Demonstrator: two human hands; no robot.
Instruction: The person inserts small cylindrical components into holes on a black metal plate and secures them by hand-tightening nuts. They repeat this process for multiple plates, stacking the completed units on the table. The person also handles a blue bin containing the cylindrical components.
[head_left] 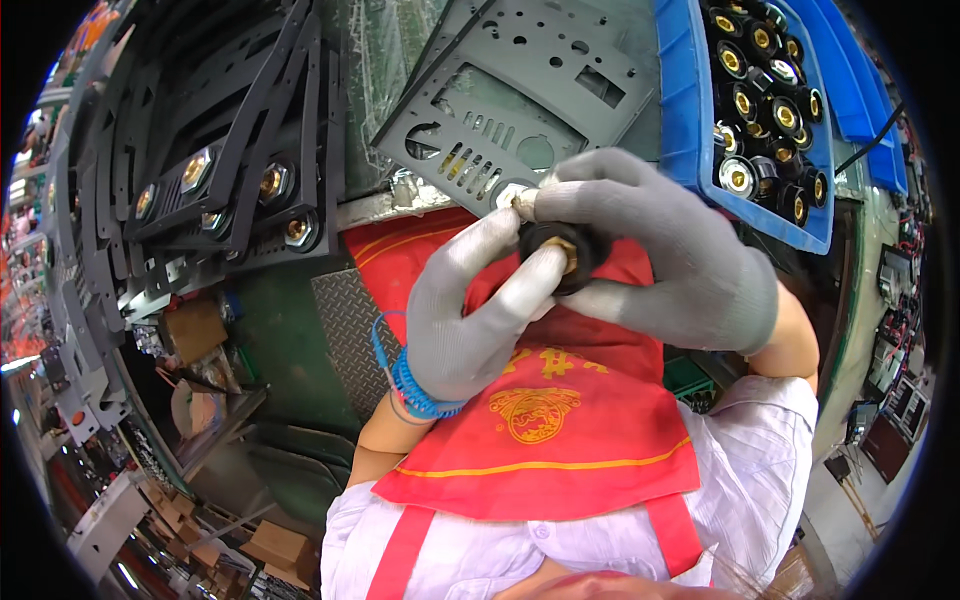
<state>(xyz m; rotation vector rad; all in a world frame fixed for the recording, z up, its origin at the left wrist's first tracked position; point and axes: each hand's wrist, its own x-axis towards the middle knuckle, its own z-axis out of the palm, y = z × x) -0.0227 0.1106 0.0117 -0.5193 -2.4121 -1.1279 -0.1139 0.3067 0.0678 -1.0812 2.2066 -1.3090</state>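
In front of my red apron, both hands in grey gloves with pale fingertips hold a round black connector with a brass centre (pixel 590 252). My left hand (pixel 470 305) is closed on its left side, thumb pressed near the brass. My right hand (pixel 675 245) curls round it from the right. The index fingertips of both hands come together at a small shiny piece (pixel 510 195) by the edge of a grey sheet-metal panel (pixel 490 65); whether they grip that piece I cannot tell. The panel has slots, round holes and rectangular cutouts, and lies just beyond my hands.
At the right a blue bin (pixel 688 170) holds many similar black connectors with brass centres. More blue bins (pixel 850 60) stand behind it. Dark metal panels (pixel 285 110) with nut-and-brass fittings (pixel 272 183) are stacked at the left. A bench edge (pixel 385 207) runs before me.
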